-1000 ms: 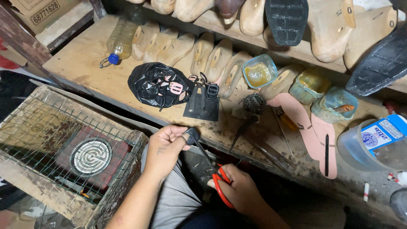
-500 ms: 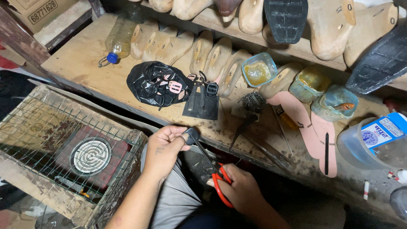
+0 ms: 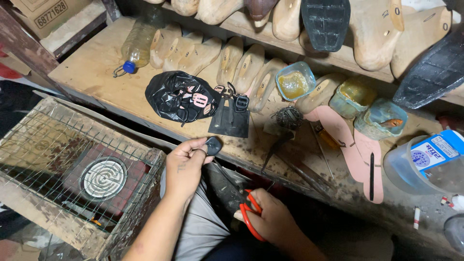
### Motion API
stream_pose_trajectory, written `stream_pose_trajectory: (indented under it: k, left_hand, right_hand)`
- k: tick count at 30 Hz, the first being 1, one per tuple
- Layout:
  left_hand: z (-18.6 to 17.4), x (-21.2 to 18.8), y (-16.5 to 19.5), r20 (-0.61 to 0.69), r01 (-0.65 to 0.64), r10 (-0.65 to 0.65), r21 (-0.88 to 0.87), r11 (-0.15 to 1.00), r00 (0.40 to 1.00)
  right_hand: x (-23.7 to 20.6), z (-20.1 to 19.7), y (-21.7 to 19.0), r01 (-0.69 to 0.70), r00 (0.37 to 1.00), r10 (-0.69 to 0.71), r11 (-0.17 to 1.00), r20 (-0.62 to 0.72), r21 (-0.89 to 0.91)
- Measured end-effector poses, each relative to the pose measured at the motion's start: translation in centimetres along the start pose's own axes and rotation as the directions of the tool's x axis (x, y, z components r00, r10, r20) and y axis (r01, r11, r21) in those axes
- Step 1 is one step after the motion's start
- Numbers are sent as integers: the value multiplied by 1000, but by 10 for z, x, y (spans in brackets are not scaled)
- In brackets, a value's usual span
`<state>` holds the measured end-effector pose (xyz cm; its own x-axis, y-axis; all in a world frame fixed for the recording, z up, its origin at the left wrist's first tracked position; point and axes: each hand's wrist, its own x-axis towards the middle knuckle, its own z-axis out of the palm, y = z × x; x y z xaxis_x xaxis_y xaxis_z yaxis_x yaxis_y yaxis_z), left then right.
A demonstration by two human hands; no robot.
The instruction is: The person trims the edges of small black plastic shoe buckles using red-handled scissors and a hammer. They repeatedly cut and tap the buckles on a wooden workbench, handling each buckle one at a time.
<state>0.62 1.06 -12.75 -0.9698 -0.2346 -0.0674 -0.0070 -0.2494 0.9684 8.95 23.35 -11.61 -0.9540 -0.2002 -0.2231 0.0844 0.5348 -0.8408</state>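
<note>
Below you, close to your lap, a dim workshop corner opens, with a wire cage (image 3: 58, 159) over a round heater coil on your left. Your right hand (image 3: 270, 220) is closed around the red handles of the scissors (image 3: 249, 212); their dark blades run up and to the left, toward the strap. Your left hand (image 3: 186, 162) pinches a small black strap piece (image 3: 213, 145) between thumb and fingers, just in front of the worktop edge; its long axis I cannot tell. Behind it the wooden worktop (image 3: 92, 77) is scratched and stained. On it lie a crumpled black plastic bag (image 3: 176, 94), a flat black piece with a buckle (image 3: 231, 118), pink insoles (image 3: 345, 140) and small tubs of yellow glue (image 3: 294, 82). At the right stands a blue and white box (image 3: 437, 150) inside a clear tub. Far back, wooden shoe lasts (image 3: 241, 67) lie in a row, a plastic bottle with blue cap (image 3: 135, 46) to their left, a brown carton (image 3: 43, 9) in the corner.
</note>
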Motion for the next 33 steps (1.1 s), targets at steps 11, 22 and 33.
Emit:
stream_pose_trajectory:
  k: [11, 22, 33]
  left_hand:
    - [2, -4, 4, 46, 78, -78, -16, 997, 996]
    - [-4, -3, -8, 215, -99, 98, -7, 995, 972]
    - [7, -6, 7, 141, -111, 91, 145, 983, 986]
  right_hand:
    - [8, 6, 29, -289, 919, 119, 852, 376, 437]
    - [9, 7, 44, -289, 905, -1, 732, 426, 617]
    - [7, 8, 33, -344, 911, 67, 667, 406, 661]
